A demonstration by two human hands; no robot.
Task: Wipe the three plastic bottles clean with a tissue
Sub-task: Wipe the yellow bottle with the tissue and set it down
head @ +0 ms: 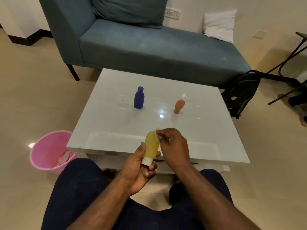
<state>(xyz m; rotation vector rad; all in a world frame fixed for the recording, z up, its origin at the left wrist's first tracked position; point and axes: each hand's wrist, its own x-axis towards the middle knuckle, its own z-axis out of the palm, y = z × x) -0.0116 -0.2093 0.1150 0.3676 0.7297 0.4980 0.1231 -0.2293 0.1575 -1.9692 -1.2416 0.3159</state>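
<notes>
While my left hand (pixel 141 165) grips the yellow bottle (pixel 150 146) cap-down, long axis toward twelve o'clock, my right hand (pixel 172 145) pinches the tissue (pixel 157 136) against its two-o'clock side, over the worktop (pixel 199 130) edge.

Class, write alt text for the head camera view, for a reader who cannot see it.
A seated person's left hand holds a yellow bottle cap-down while the right hand rubs a white tissue on it. A blue bottle and an orange bottle stand on the white table; a pink bin sits left.
</notes>
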